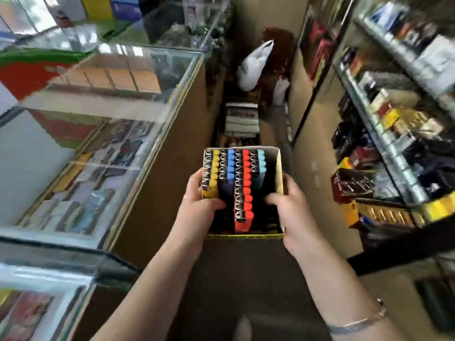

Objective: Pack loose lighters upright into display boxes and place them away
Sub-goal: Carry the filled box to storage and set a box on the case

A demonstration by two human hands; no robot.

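Box: the cardboard display box (279,168) is held up in the aisle in front of the person, over the floor, touching no surface.
Lighters: rows stand upright inside it, yellow (214,166), blue (231,166), red (245,193) and pale blue (261,168); the red row runs longest toward the person, and dark gaps show the box is not full.
Left hand: the left hand (197,200) grips the box's left side, thumb curled over the near end of the yellow row.
Right hand: the right hand (293,207) holds the right wall, fingers (275,200) curled over the edge into the box.
Handling: I'd judge it light but thin-walled, so a hard squeeze would bow it; the smooth lighters beside the gaps could tip if it tilts. Best held low on both sides or under the base, and kept level.
Stage: it looks like carrying, with putting away not yet done.
Worktop: a glass case (103,114) runs along the left, goods showing through its top.
Shelves: crowded shelves (384,134) line the right.
Room: a narrow shop aisle, white bags (256,65) piled at the far end; the edges of the view are blurred.
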